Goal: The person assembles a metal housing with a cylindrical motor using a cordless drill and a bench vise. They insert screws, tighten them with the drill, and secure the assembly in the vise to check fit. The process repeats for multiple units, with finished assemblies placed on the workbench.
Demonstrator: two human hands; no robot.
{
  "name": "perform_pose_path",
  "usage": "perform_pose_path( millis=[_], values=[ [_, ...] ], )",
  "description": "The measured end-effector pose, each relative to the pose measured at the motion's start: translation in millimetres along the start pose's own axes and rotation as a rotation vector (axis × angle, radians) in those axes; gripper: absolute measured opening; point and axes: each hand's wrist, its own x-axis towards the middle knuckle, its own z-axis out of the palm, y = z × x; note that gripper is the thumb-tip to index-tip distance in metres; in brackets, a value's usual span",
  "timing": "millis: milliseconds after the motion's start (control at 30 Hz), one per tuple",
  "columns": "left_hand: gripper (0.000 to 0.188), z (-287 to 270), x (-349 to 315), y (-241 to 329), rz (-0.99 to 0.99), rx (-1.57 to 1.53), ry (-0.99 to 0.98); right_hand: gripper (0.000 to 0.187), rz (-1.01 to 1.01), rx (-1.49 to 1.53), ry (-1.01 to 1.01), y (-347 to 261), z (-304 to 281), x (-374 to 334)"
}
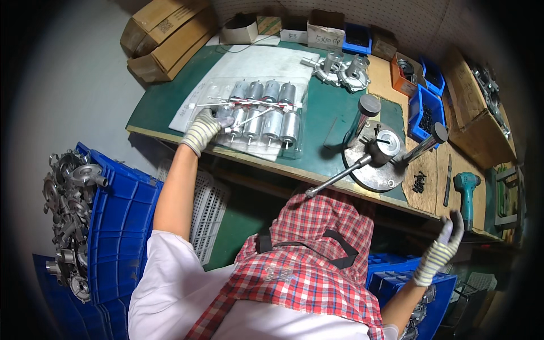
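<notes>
A clear plastic tray (pixel 212 90) on the bench holds two rows of silver cylindrical electric motors (pixel 272 123) with red and white leads and connectors across the middle. My left hand (pixel 205 129), in a striped glove with grey fingertips, is at the tray's near left corner, its fingers closed on the nearest left motor (pixel 236 123); its fingertips are partly hidden. Away to the right, past the bench's front edge, my right hand (pixel 445 249) is raised, gloved alike, with fingers stretched out and nothing in it. A cordless screwdriver (pixel 467 195) lies near it.
A round metal fixture (pixel 371 170) with posts and a lever handle stands right of the tray. Behind are metal housings (pixel 343 73). Blue bins (pixel 425 113) and cardboard boxes (pixel 326 28) line the back and right. A blue crate (pixel 122 226) with metal castings stands at left.
</notes>
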Motion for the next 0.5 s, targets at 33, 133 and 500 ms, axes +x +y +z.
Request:
perform_pose_path(
  millis=[33, 133, 500],
  values=[
    [0.072, 6, -3, -3, 0.093, -0.08, 0.035, 0.032, -0.021, 0.086, -0.055, -13, 19, -4],
    [0.064, 9, -27, 13, 0.318, 0.175, 0.255, 0.029, -0.078, 0.109, -0.23, -57, 57, -18],
    [0.064, 45, -151, 208, 1.325, 0.124, 0.067, 0.083, -0.898, 0.035, -0.478, -179, 121, -28]
  ],
)
